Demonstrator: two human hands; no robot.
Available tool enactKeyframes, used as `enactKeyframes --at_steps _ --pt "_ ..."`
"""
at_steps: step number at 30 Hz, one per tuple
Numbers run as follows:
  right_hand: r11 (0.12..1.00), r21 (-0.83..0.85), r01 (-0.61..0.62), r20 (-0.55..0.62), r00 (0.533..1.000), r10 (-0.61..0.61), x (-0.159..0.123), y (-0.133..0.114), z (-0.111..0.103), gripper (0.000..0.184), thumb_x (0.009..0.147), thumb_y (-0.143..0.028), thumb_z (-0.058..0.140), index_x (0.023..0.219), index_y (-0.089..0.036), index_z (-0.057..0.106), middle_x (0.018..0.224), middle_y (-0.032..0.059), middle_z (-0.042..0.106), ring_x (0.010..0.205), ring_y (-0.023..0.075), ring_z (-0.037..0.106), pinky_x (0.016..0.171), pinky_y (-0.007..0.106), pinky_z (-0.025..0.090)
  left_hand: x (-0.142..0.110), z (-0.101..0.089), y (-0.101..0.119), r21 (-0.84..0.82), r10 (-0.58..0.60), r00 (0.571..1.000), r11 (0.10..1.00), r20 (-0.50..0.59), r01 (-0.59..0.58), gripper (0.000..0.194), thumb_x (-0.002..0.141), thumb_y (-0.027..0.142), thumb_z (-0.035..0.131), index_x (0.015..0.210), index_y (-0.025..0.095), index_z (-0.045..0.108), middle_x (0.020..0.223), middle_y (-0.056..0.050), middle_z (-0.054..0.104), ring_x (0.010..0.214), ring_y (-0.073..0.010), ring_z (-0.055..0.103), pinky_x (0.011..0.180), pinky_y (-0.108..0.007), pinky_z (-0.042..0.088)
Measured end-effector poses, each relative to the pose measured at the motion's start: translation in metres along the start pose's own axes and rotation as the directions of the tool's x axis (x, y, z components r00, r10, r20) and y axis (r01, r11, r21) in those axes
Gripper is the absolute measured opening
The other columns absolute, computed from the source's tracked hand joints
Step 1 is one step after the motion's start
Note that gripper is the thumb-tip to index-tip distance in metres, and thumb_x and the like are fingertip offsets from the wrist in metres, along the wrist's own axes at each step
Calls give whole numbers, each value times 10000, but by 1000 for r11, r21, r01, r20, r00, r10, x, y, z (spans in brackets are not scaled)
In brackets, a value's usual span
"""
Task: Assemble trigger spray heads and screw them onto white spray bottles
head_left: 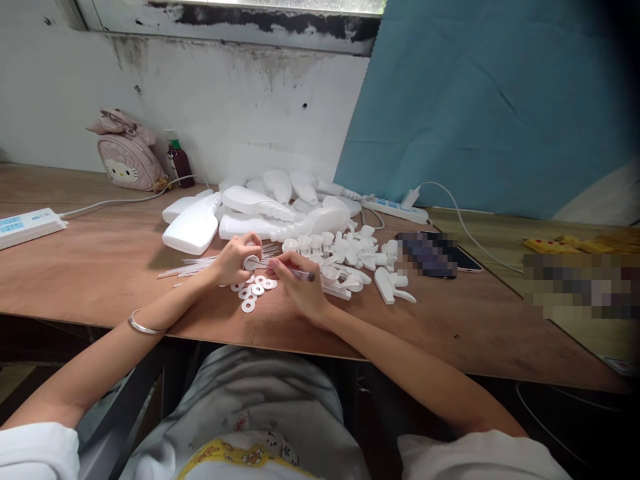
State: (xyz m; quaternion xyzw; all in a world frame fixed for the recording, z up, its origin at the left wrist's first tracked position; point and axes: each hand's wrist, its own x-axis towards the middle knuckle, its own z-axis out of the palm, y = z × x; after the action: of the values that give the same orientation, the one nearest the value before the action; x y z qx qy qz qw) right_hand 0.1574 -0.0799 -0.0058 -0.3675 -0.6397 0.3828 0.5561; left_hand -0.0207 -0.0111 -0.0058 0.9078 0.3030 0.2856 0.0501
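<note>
My left hand [239, 260] has its fingers closed round a white spray head [251, 263], its round opening turned toward me and to the right. In my right hand [303, 287] is a pen [299, 273], with its thin tip at that opening. Whether the tip is inside cannot be made out. Just below both hands lie several flat white ring washers [249, 305]. Thin clear tubes [193, 268] lie beside and behind my left hand. Several more spray heads [357, 248] are heaped to the right of my right hand, one [391, 285] lying apart.
White spray bottles [193, 223] are piled behind the hands. Phones [435, 255] lie on the right. Power strips [30, 227] with cords sit left and at the back. A pink bag [127, 160] and a brown bottle [180, 163] stand against the wall. The wooden table's [210, 320] edge is near me.
</note>
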Motion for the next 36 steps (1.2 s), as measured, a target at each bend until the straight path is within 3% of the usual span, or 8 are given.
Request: enactKeyframes --at_steps 8,12,23,36 --pt "945 281 -170 -34 982 186 5 2 5 205 708 -390 648 670 -193 606 665 -12 628 677 144 641 698 309 566 2 0 0 -99 -48 998 994 -38 44 150 535 77 472 660 151 509 875 -62 462 771 -174 500 694 -296 416" --pt "910 364 -197 -26 975 221 7 4 5 205 697 -389 665 675 -194 605 668 -10 634 684 148 652 721 322 570 2 -2 1 -155 -62 996 986 -62 52 117 552 84 477 646 151 500 861 -62 461 774 -172 499 706 -298 420" --pt "875 431 -222 12 970 241 9 8 4 222 693 -393 671 693 -184 598 685 -12 643 708 137 657 760 310 555 3 -4 4 -248 -93 993 966 -68 74 61 601 133 526 629 151 475 841 -53 460 756 -159 485 712 -294 418" --pt "934 317 -166 -26 983 184 6 2 4 187 698 -367 664 725 -198 588 683 -16 635 716 149 652 724 321 571 4 -6 3 -328 -123 992 938 -22 109 74 575 124 512 635 153 480 820 -44 469 774 -166 484 735 -302 421"
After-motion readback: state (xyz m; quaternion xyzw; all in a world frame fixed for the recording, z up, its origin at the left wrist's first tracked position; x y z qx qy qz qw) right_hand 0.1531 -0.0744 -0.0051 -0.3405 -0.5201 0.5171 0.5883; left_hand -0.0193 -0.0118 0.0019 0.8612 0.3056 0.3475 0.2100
